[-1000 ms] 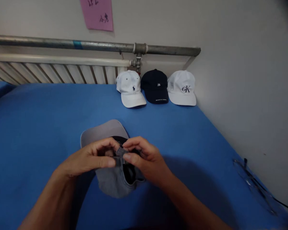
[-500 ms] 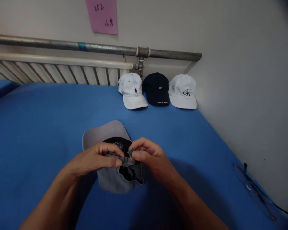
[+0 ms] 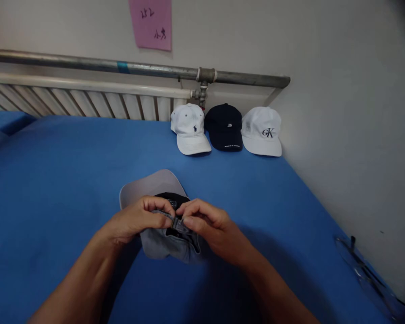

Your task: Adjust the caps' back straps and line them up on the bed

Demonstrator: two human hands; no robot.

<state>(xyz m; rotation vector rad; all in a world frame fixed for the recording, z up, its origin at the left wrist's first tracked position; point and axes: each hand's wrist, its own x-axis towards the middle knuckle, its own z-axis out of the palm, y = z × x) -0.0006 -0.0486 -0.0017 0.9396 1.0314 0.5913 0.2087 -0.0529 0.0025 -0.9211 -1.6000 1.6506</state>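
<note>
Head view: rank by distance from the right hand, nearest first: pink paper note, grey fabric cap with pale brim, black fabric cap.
1. Grey fabric cap with pale brim: in the right hand's fingers, extending to its left.
2. Black fabric cap: beyond the hand, middle of the back row.
3. Pink paper note: farthest, up on the wall.

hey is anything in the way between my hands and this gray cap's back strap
Nothing visible is: the fingers of the left hand and right hand are right at the back strap of the gray cap. The three other caps sit beyond it, and the eyeglasses lie off to the right.
</note>
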